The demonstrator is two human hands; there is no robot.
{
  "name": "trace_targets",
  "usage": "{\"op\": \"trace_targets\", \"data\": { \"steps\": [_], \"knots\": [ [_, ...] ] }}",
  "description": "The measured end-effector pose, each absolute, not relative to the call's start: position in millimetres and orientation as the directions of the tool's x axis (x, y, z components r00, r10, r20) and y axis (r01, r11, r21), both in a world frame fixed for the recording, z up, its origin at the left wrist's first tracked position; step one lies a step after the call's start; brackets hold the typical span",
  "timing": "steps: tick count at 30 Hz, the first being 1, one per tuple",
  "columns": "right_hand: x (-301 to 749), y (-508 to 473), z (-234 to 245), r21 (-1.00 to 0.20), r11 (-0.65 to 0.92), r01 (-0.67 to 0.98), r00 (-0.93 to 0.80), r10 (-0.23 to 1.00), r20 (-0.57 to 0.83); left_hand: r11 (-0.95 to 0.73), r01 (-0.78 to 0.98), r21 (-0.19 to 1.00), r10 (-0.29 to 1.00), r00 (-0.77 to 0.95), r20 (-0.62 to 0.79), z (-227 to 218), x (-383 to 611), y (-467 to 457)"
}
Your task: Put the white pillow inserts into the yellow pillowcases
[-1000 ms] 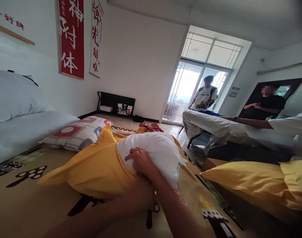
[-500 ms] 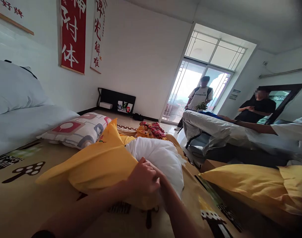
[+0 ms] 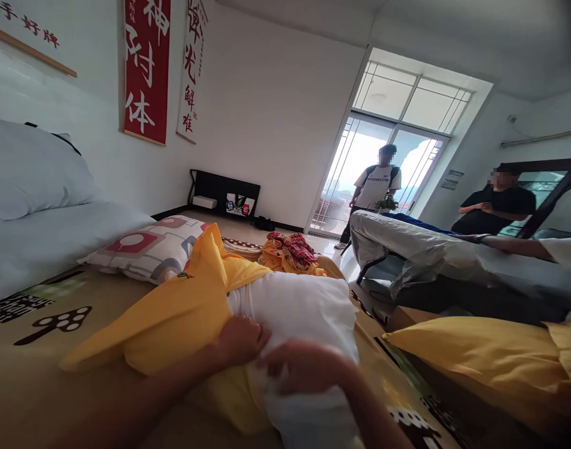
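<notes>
A white pillow [image 3: 299, 312] lies on the bed, half inside a yellow pillowcase [image 3: 182, 312]. My left hand [image 3: 241, 340] is closed on the yellow pillowcase's open edge where it meets the white pillow. Just to its right, my right hand [image 3: 304, 368] grips the near side of the white pillow, fingers curled into the fabric. Both forearms reach in from the bottom of the view.
A patterned pillow [image 3: 149, 246] and a white duvet [image 3: 42, 237] lie to the left. Another yellow pillow [image 3: 477, 355] sits at right. Red and yellow cloth [image 3: 289, 252] is heaped behind. Two people stand by the glass door [image 3: 355, 181]; another person's arm [image 3: 514, 244] stretches over a second bed.
The white pillow has been pulled nearer and lies flatter. My right hand has come off its top and now grips its near side; my left hand shifted left along the pillowcase edge.
</notes>
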State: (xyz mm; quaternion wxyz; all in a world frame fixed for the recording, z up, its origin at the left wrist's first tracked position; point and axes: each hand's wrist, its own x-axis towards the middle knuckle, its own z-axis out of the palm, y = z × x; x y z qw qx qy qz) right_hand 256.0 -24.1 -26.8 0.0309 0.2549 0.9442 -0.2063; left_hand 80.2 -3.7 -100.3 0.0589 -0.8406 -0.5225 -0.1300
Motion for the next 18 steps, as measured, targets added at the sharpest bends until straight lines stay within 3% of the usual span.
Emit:
{"op": "trace_targets", "data": {
  "steps": [2,4,6,10,12,15,18],
  "knots": [
    [261.5,-1.9,8.3,-0.428,0.724,0.541,-0.774,0.628,0.083,-0.45,0.892,0.042,0.866,0.424,0.264,-101.5,83.5,-11.0],
    [266.9,24.9,26.6,-0.339,0.652,0.678,-0.55,0.757,0.353,-0.435,0.899,0.051,0.875,0.409,0.257,-102.8,83.8,-17.2],
    [270.1,49.9,22.2,-0.209,0.506,0.837,-0.353,0.791,0.5,-0.424,0.904,0.06,0.883,0.398,0.248,-104.8,82.4,-22.4],
    [265.0,74.9,-31.2,-0.092,0.245,0.965,-0.195,0.908,0.371,-0.428,0.9,0.084,0.889,0.402,0.22,-110.0,78.5,-28.2],
    [259.1,72.4,-55.8,-0.088,0.227,0.97,-0.192,0.935,0.298,-0.434,0.895,0.106,0.89,0.408,0.206,-108.8,75.6,-28.6],
    [253.7,58.1,-68.7,-0.088,0.241,0.966,-0.2,0.921,0.333,-0.484,0.861,0.157,0.871,0.457,0.182,-92.6,70.5,-28.2],
    [253.1,39.6,-62.4,-0.077,0.248,0.966,-0.198,0.895,0.399,-0.528,0.798,0.292,0.841,0.444,0.308,-58.1,67.4,-26.8]
  ]
}}
